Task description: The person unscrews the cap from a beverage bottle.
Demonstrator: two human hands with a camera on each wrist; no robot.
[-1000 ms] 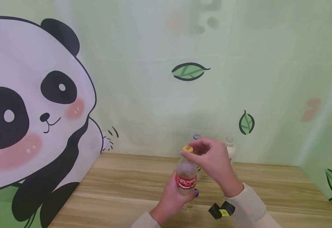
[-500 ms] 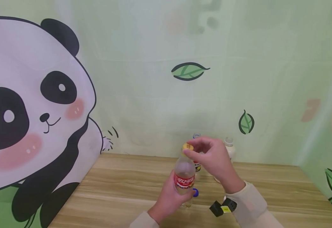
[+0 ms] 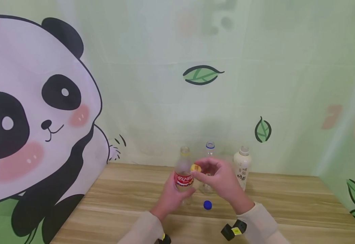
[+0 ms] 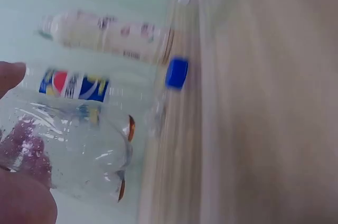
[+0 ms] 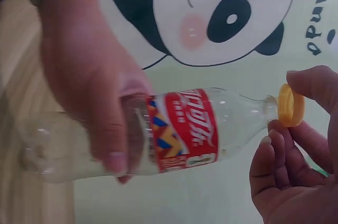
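While the panda print point(image 3: 34, 115) fills the left of the head view, the wooden table point(image 3: 287, 203) stretches across the bottom, backed by a pale green cloth with leaf drawings. Left of centre, the left hand point(image 3: 171, 198) has its fingers curled round the lower body of a clear bottle with a red label point(image 3: 184, 174), holding it upright just above the tabletop; the bottle's mouth is uncovered. In the right wrist view the same bottle point(image 5: 179, 131) shows the thumb wrapped over its clear lower part beside the label. Just right of the bottle, the right hand point(image 3: 218, 179) pinches a yellow cap point(image 3: 195, 167) between thumb and fingertips, level with the bottle's shoulder and beside it, off the neck. Behind that hand stands 1 clear bottle with a blue neck ring point(image 3: 209, 149), also uncapped. On the table in front, a loose blue cap point(image 3: 207, 204) lies between the 2 forearms. Farther right, a white milk-tea bottle point(image 3: 242, 166) stands upright near the back cloth, its neck open. A black wrist-worn device point(image 3: 236, 229) sits at the right sleeve.
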